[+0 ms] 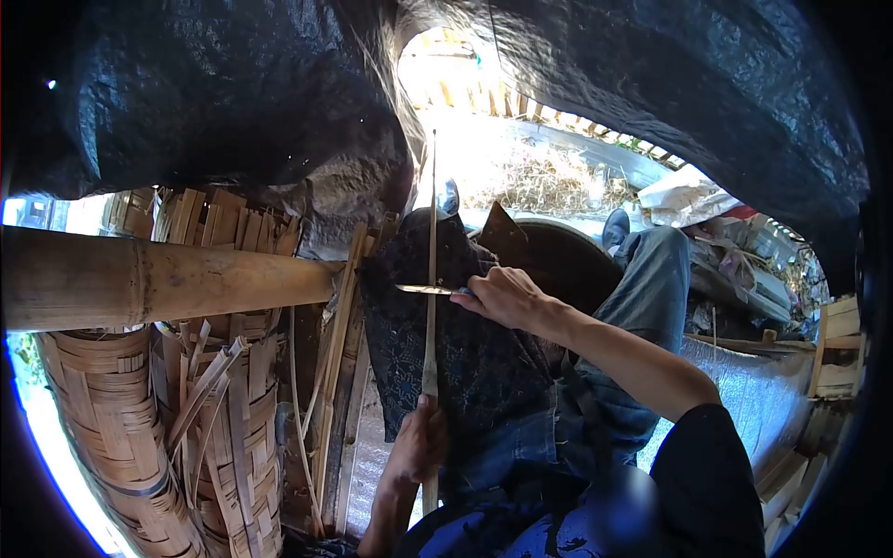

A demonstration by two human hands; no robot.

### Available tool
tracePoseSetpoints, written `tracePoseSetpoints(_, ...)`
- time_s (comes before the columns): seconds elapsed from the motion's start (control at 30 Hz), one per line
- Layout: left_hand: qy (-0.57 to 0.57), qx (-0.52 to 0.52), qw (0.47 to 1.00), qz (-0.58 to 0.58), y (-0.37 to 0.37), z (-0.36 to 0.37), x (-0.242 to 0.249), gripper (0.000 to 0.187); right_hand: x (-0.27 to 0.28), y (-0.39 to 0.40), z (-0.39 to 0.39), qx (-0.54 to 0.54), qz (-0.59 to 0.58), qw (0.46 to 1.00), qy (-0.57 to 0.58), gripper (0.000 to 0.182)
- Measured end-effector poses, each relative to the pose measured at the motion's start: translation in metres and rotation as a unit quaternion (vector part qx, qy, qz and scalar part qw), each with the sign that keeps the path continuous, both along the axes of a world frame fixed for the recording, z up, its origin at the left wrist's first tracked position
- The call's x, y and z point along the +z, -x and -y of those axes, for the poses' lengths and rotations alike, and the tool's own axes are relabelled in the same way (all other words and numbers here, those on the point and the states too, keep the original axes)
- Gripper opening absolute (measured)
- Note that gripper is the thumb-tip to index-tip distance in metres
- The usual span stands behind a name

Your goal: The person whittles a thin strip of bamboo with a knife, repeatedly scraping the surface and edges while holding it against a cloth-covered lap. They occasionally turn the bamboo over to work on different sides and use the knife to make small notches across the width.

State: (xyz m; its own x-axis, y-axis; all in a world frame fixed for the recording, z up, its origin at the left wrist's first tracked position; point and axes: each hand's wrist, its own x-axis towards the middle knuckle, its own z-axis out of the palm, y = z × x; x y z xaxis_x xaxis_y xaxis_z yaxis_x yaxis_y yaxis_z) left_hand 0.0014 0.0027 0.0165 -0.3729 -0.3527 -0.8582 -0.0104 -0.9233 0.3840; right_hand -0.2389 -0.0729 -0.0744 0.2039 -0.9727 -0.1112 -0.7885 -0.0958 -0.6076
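Observation:
A long, thin bamboo strip (431,349) runs lengthwise in front of me, over a dark patterned cloth (484,358) on my lap. My left hand (418,441) is wrapped round its lower part. My right hand (510,296) is closed round the handle of a knife, mostly hidden by the fingers. The knife blade (423,289) points left and lies across the strip, seemingly touching it.
A thick bamboo pole (214,282) juts in from the left, above woven bamboo baskets (107,400). Upright bamboo slats (335,391) stand beside my left arm. Dark plastic sheeting (233,93) hangs overhead. Dry straw (549,181) lies beyond my feet.

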Motion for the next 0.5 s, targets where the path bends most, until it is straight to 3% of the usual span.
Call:
tracePoseSetpoints(0.2, -0.036, 0.047, 0.998, 0.007, 0.006, -0.003, -0.003, 0.044, 0.007, 0.005, -0.029, -0.037, 0.023, 0.999, 0.001, 0.055)
tracePoseSetpoints(0.27, -0.025, 0.011, 0.999, -0.041, 0.002, -0.005, -0.012, 0.043, 0.005, 0.002, -0.033, -0.041, -0.002, 0.999, -0.007, 0.054)
tracePoseSetpoints(0.33, -0.012, -0.008, 1.000, -0.018, 0.006, -0.003, -0.004, 0.043, -0.001, 0.003, -0.033, -0.052, -0.026, 0.998, -0.014, 0.054)
tracePoseSetpoints(0.5, -0.049, -0.022, 0.998, -0.012, -0.002, -0.016, 0.003, 0.041, -0.007, 0.014, 0.022, -0.088, 0.000, 0.995, 0.045, 0.049)
